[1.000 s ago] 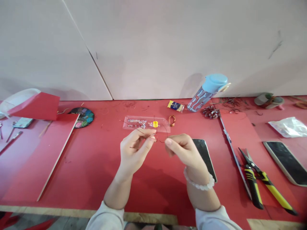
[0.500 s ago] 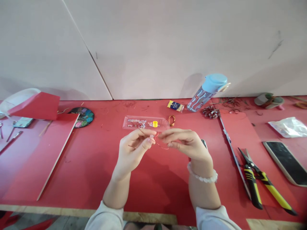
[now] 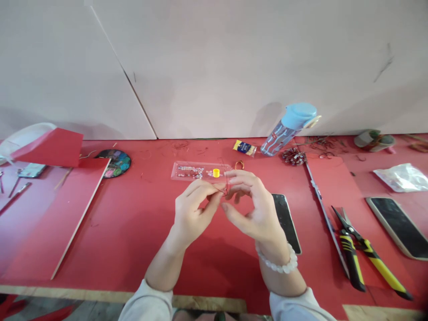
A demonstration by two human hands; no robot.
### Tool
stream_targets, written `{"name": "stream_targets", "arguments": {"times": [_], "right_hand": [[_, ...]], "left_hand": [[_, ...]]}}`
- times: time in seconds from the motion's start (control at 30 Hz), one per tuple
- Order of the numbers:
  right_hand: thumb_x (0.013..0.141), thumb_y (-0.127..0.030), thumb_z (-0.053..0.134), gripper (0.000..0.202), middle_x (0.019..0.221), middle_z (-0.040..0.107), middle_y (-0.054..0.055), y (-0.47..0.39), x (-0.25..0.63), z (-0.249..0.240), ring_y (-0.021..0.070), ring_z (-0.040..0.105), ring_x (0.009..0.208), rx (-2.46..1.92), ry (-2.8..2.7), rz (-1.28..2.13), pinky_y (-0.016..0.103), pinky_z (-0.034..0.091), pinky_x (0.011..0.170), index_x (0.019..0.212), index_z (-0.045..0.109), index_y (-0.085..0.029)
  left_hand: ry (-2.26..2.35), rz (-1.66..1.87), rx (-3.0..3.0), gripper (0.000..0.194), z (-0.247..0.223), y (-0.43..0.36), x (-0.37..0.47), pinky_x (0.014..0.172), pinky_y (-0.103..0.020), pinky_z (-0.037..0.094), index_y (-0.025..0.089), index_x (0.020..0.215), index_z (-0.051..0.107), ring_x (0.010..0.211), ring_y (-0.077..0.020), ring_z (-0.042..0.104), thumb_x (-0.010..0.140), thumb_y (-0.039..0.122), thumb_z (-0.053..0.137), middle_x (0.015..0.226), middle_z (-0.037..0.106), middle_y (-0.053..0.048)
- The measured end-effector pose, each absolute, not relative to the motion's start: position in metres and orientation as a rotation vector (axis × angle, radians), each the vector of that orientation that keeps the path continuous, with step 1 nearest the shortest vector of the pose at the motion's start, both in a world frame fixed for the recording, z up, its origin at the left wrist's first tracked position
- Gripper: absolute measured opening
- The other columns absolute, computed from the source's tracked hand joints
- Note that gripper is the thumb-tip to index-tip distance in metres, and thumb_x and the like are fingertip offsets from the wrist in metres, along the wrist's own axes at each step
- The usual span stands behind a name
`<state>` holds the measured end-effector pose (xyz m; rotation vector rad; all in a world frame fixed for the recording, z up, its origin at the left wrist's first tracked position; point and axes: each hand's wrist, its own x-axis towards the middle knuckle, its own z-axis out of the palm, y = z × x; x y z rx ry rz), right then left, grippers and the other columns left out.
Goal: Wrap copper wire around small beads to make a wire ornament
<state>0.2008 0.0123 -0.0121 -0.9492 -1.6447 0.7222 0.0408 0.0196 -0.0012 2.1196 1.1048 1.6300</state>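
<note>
My left hand point(image 3: 195, 208) pinches a thin red cord point(image 3: 227, 180) between thumb and fingertips. The cord loops up and past the fingers of my right hand point(image 3: 256, 207). That hand has its thumb spread away from its fingers, close to the cord; whether a finger touches it I cannot tell. Just beyond both hands lies a clear plastic tray point(image 3: 174, 171) with many small beads point(image 3: 191, 171) and a yellow ring-shaped piece point(image 3: 216, 173) in it. A small golden-brown loop point(image 3: 239, 165) sits at the tray's right end.
A black phone point(image 3: 286, 223) lies beside my right wrist. Farther right are yellow-and-black shears point(image 3: 366, 249) on a red board and another phone point(image 3: 397, 225). A blue-lidded bottle point(image 3: 289, 129) and a small yellow-blue packet point(image 3: 244, 147) stand behind. A red board point(image 3: 67, 209) lies left.
My right hand has moved left and its thumb has spread from the fingers. My left hand has shifted slightly right. The cord now stands up in a loop, and more of the near phone shows.
</note>
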Motion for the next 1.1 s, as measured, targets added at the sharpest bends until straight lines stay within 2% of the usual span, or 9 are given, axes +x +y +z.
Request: {"name": "stream_targets", "arguments": {"times": [0.2, 0.33, 0.5, 0.67, 0.77, 1.1], "right_hand": [[0.092, -0.011, 0.065, 0.018, 0.110, 0.070, 0.007, 0.018, 0.200, -0.011, 0.0087, 0.065, 0.062, -0.948, -1.711, 0.426, 0.024, 0.058, 0.057, 0.104, 0.066, -0.024], [0.091, -0.010, 0.065, 0.017, 0.100, 0.071, 0.005, 0.020, 0.199, -0.009, 0.0104, 0.065, 0.063, -0.946, -1.737, 0.280, 0.024, 0.057, 0.057, 0.102, 0.066, -0.024], [0.092, -0.011, 0.063, 0.014, 0.088, 0.072, 0.002, 0.020, 0.198, -0.007, 0.0122, 0.065, 0.065, -0.966, -1.741, 0.278, 0.024, 0.055, 0.056, 0.096, 0.064, -0.024], [0.092, -0.014, 0.061, 0.012, 0.075, 0.067, 0.000, 0.020, 0.199, -0.007, 0.0109, 0.054, 0.054, -1.049, -1.724, 0.306, 0.025, 0.048, 0.051, 0.086, 0.063, -0.024], [0.092, -0.015, 0.060, 0.013, 0.069, 0.061, -0.001, 0.019, 0.199, -0.010, 0.0110, 0.052, 0.053, -1.082, -1.731, 0.324, 0.024, 0.046, 0.050, 0.082, 0.061, -0.023], [0.091, -0.015, 0.058, 0.013, 0.071, 0.064, -0.001, 0.017, 0.197, -0.010, 0.0096, 0.053, 0.052, -1.116, -1.711, 0.427, 0.023, 0.047, 0.050, 0.080, 0.058, -0.023]], "left_hand": [[1.185, 1.610, 2.172, 0.015, -0.004, 0.021, 0.042, 0.066, -0.019, 0.060, 0.018, 0.093, 0.071, 0.074, -0.0107, 0.072, 0.089, 0.005, 0.067, 0.085, 0.078, -0.002], [1.206, 1.567, 2.212, 0.014, -0.006, 0.022, 0.042, 0.066, -0.021, 0.060, 0.019, 0.090, 0.070, 0.072, -0.0116, 0.072, 0.091, 0.006, 0.065, 0.083, 0.077, -0.001], [1.213, 1.482, 2.289, 0.017, -0.011, 0.024, 0.043, 0.067, -0.021, 0.058, 0.019, 0.089, 0.069, 0.072, -0.0118, 0.069, 0.090, 0.004, 0.061, 0.080, 0.073, -0.001], [1.231, 1.402, 2.316, 0.017, -0.015, 0.024, 0.044, 0.066, -0.022, 0.058, 0.018, 0.090, 0.069, 0.071, -0.0124, 0.069, 0.092, 0.006, 0.058, 0.078, 0.072, -0.002], [1.244, 1.366, 2.298, 0.017, -0.016, 0.024, 0.044, 0.066, -0.022, 0.058, 0.019, 0.091, 0.070, 0.069, -0.0121, 0.068, 0.092, 0.007, 0.058, 0.077, 0.071, -0.001], [1.237, 1.350, 2.284, 0.017, -0.018, 0.026, 0.044, 0.065, -0.022, 0.056, 0.019, 0.093, 0.071, 0.069, -0.0124, 0.067, 0.092, 0.008, 0.058, 0.078, 0.071, -0.002]]}}
